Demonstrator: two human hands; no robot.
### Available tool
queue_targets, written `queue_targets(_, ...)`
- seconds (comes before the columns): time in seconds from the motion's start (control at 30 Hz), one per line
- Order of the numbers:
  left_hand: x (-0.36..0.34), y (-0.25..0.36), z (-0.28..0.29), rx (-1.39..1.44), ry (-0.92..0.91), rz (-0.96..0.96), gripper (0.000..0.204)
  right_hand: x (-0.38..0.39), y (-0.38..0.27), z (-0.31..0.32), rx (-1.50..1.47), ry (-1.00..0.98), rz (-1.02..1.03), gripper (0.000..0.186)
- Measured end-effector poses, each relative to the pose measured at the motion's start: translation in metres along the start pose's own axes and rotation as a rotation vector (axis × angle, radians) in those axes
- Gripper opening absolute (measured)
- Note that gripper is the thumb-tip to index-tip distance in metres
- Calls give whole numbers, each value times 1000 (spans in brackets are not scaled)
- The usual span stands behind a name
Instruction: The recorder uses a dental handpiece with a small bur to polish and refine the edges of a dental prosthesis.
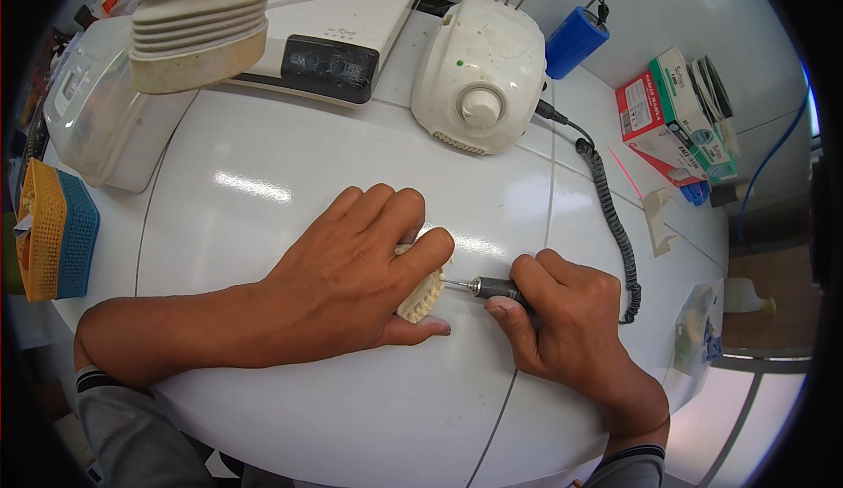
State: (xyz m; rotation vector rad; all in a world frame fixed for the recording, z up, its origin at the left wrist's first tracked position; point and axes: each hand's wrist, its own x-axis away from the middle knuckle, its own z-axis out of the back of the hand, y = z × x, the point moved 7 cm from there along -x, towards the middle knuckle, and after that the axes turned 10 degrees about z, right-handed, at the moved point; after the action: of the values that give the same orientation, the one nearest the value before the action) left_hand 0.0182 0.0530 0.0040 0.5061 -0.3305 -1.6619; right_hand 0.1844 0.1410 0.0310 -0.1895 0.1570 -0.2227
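Note:
My left hand lies over a cream plaster dental cast on the white table, pinching it between thumb and fingers; only the cast's toothed edge shows. My right hand grips a slim dark rotary handpiece like a pen. Its thin metal tip points left and meets the cast's edge. A black coiled cord runs from behind my right hand up to a white motor control box with a round knob.
A ribbed beige hose hangs over a white machine at the back. A translucent box and orange and blue baskets stand left. Right side: a blue cylinder, red and green cartons, a small bag.

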Motion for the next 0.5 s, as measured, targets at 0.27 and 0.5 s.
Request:
queue_targets(0.27,0,0,-1,-8,-11,2,67,0,0,-1,0,-16,-9,34)
queue_targets(0.5,0,0,-1,-2,1,-4,66,0,0,-1,0,-8,-9,35)
